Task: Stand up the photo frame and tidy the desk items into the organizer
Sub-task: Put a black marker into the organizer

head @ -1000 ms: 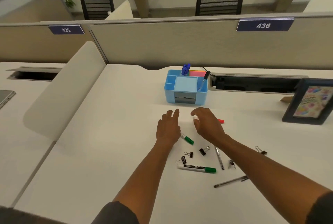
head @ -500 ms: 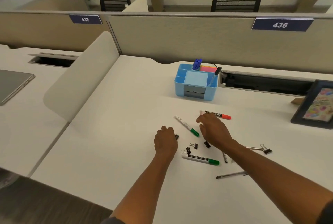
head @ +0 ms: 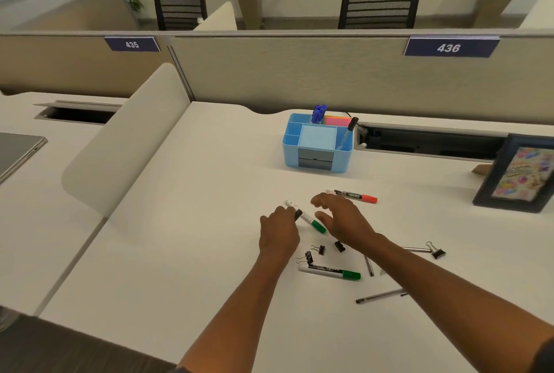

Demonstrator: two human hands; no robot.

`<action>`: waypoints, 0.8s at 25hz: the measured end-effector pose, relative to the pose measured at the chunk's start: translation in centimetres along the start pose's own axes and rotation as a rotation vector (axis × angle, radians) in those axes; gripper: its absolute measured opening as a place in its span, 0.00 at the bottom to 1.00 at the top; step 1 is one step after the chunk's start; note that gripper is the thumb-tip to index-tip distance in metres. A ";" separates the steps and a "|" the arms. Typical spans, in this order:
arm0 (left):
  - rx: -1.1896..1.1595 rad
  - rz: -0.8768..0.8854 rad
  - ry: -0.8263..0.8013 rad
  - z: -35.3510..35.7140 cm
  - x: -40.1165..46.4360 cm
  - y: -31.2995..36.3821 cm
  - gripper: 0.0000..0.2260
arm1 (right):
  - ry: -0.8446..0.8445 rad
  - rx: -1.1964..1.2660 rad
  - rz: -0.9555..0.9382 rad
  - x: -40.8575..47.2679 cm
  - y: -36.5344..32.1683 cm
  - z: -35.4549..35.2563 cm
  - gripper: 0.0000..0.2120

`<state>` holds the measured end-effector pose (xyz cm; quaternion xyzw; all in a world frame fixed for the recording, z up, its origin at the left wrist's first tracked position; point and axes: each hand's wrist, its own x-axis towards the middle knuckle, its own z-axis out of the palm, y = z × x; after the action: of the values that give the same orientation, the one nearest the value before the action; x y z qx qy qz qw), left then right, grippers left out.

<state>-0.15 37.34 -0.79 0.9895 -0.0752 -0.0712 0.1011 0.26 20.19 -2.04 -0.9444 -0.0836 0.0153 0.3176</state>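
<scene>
The blue organizer [head: 289, 156] stands at the back of the white desk [head: 186, 222], holding blue clips, sticky notes and a pen. A dark photo frame [head: 491, 192] stands upright at the right edge. My left hand [head: 278, 231] pinches a small black binder clip [head: 297, 214] at its fingertips, touching a green-capped marker [head: 314, 222]. My right hand [head: 344, 219] hovers open, fingers spread, just right of that marker. A red-capped marker [head: 356, 196] lies beyond my right hand. A second green marker [head: 329, 271], several binder clips [head: 319, 249] and thin pens [head: 380, 296] lie nearer me.
A cable slot [head: 425, 144] runs along the back of the desk right of the organizer. A white curved divider [head: 126, 156] separates the neighbouring desk, where a laptop [head: 15, 150] lies. Beige partition panels [head: 269, 72] close off the far side.
My left hand moved forward and closed on a black binder clip, carrying it beside the green marker. My right hand drew back from the red marker and spread open. The view shifted slightly.
</scene>
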 end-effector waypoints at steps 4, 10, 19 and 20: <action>-0.430 0.019 0.027 -0.5 2.2 1.7 0.15 | 0.065 0.162 0.020 1.2 -0.8 -1.4 0.15; -0.934 0.036 -0.135 -1.4 5.4 2.5 0.17 | 0.095 0.296 0.159 2.9 -0.5 -4.1 0.10; -0.872 0.160 -0.058 -3.7 10.5 5.2 0.14 | 0.195 0.338 0.118 6.2 0.8 -8.5 0.07; -0.809 0.152 0.025 -3.9 11.1 5.3 0.13 | 0.251 0.335 0.111 6.9 1.0 -9.5 0.07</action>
<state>10.58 31.17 2.75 0.8624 -0.1126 -0.0755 0.4878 7.97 14.95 5.10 -0.8761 0.0123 -0.0711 0.4767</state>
